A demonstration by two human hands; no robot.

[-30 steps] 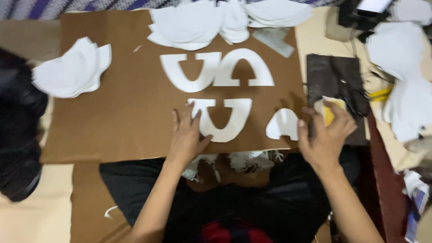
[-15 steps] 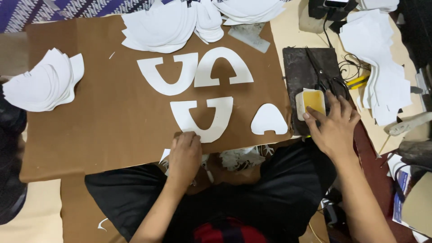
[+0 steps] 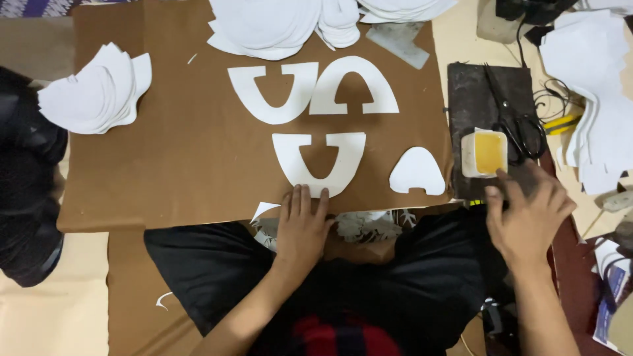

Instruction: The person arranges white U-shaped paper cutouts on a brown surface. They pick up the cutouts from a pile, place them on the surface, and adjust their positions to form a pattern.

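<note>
My left hand (image 3: 303, 227) lies flat at the near edge of the brown board (image 3: 178, 165), its fingertips touching the lower edge of a white U-shaped cut-out (image 3: 287, 155). My right hand (image 3: 531, 214) is curled just below a small white tub of yellow paste (image 3: 488, 151), with a fingertip at the tub's near edge. I cannot make out whether it pinches anything. The tub stands on a dark slab (image 3: 471, 92). A small rounded white piece (image 3: 417, 173) lies between the two hands.
Two more white U-shaped cut-outs (image 3: 247, 92) (image 3: 356, 66) lie further up the board. Stacks of white pieces sit at the left (image 3: 95, 92), top (image 3: 270, 23) and right (image 3: 593, 66). Black scissors (image 3: 521, 128) rest on the slab. A black bag (image 3: 26, 191) is at the far left.
My left hand has slid back from the lower cut-out toward the board's near edge. My right hand has drawn back off the tub to just below it.
</note>
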